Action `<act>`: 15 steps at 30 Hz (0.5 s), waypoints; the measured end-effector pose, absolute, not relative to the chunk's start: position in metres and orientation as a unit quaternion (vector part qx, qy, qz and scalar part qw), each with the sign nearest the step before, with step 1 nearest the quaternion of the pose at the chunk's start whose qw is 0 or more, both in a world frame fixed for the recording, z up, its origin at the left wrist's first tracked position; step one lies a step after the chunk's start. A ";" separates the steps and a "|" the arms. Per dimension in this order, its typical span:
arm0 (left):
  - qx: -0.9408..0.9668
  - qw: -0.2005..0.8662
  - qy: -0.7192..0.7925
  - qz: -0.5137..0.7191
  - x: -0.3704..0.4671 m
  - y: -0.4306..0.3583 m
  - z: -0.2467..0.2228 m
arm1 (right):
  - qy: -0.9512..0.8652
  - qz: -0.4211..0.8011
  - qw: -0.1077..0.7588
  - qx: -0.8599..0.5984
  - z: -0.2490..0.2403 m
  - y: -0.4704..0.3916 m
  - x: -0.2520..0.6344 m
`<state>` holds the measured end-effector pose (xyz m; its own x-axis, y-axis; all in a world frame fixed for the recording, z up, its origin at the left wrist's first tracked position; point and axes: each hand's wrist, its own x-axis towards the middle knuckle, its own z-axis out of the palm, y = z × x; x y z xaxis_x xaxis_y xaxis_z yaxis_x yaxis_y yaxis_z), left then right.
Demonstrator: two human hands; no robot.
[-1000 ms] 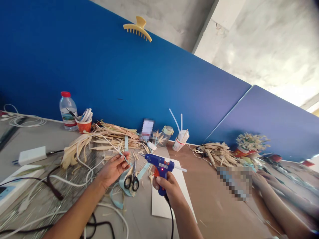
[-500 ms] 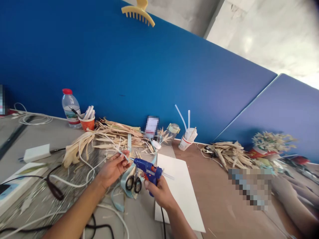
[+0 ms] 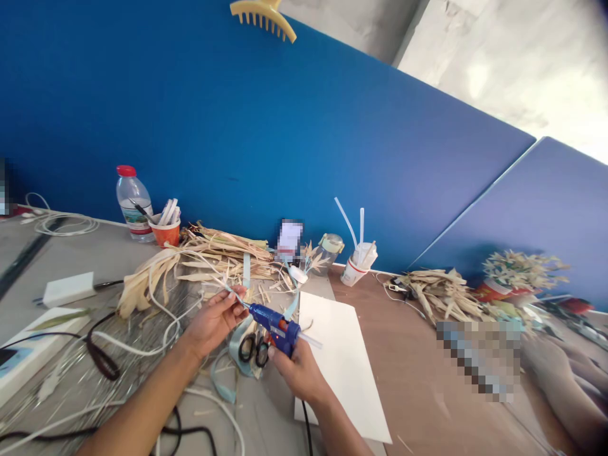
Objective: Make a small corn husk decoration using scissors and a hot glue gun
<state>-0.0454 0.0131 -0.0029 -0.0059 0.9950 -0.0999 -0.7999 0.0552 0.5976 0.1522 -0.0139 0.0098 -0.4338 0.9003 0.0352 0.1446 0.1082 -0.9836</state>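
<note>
Left hand (image 3: 216, 322): thumb and fingertips pinching a thin pale-blue strip (image 3: 230, 289). Right hand (image 3: 298, 372): wrapped round the grip of the blue glue gun (image 3: 272, 324), small red light showing. Both up over the worktop (image 3: 266, 415), mid-depth between its far edge (along the blue partition (image 3: 285, 139)) and the bottom of view; near edge out of frame. Strip left of the gun, nozzle pointing at it, right by the left fingertips. Contact or tiny gap: can't tell. Glue bead: too small to see.

Doing it well, my judgement: tip is likely hot, so pinch the strip a bit further back, fingers clear of the nozzle. Hold the strip still, let the gun do the moving. Light, short squeeze; a strip this narrow probably floods easily. Lift off with a small twist to break any glue string.

Watch below: scissors (image 3: 255, 347) and a looped blue ribbon (image 3: 236, 346) sit just under the hands, drips could land there. White sheet (image 3: 342, 373) beside them, towards the right edge, would catch drips better. Black cord (image 3: 308, 427) runs down towards the near edge; leave it slack.
</note>
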 end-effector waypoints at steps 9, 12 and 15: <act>0.199 0.679 0.259 0.658 -0.046 0.012 -0.002 | -0.671 0.509 0.353 -0.408 0.011 -0.013 0.152; 0.201 0.675 0.265 0.659 -0.046 0.012 -0.001 | -0.669 0.517 0.350 -0.403 0.011 -0.013 0.151; 0.205 0.672 0.264 0.661 -0.046 0.012 -0.001 | -0.669 0.518 0.348 -0.403 0.011 -0.013 0.152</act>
<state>-0.0457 0.0120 -0.0013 -0.0139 0.9965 -0.0829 -0.7803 0.0410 0.6241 0.1523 -0.0134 0.0112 -0.4332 0.9000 0.0493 0.1778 0.1390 -0.9742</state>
